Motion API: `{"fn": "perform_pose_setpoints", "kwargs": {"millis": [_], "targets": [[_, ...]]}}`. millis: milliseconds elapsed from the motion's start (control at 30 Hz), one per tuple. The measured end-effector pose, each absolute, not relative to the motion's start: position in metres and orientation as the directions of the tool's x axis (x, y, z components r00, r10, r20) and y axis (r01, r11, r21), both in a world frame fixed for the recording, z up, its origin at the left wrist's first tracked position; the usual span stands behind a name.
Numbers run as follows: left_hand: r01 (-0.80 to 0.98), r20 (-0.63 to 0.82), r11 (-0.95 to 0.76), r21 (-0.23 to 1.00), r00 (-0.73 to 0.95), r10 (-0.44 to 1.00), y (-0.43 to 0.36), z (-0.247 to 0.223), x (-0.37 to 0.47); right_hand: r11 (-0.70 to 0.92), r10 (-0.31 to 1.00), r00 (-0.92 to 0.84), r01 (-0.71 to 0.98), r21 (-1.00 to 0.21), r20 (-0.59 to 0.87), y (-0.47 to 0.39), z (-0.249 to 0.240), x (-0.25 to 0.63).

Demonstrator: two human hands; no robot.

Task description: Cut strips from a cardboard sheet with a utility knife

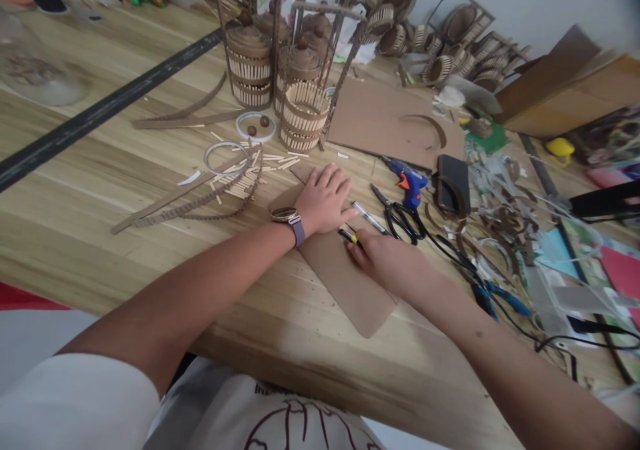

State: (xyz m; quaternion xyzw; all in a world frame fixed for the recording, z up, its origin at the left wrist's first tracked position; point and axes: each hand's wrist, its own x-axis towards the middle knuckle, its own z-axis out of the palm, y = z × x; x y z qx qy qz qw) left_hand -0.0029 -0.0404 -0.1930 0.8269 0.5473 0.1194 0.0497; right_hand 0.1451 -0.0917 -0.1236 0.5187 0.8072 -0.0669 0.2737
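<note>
My left hand [325,200] lies flat, fingers spread, on a brown cardboard strip [350,287] with one rounded end. My right hand [387,257] is closed around a black and yellow utility knife [349,238], its tip near my left thumb and over the cardboard. Just beyond the right hand are a clear pen [369,217] and black-handled scissors [404,222]. A blue glue gun [410,182] rests behind the scissors. Past my left fingertips stands a small basket of upright sticks [305,117].
Loose wooden sticks [240,185], curved cardboard strips [173,200] and tape rings [256,127] lie to the left. Lidded baskets [249,70] stand in tall frames behind. On the right are a black phone [453,183], blue-handled pliers [505,298], cables and scraps.
</note>
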Motion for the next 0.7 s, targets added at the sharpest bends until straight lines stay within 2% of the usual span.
{"fn": "perform_pose_setpoints", "kwargs": {"millis": [367,700], "targets": [[0.896,0.136,-0.399,0.195,0.378,0.916,-0.04,-0.193,-0.004,0.455,0.784,-0.267,0.861,0.226,-0.561,-0.089,-0.116,0.134],[0.903,0.084,-0.382,0.196,0.372,0.924,-0.04,-0.19,-0.005,0.479,0.756,-0.22,0.828,0.292,-0.616,-0.114,-0.11,0.166]]}}
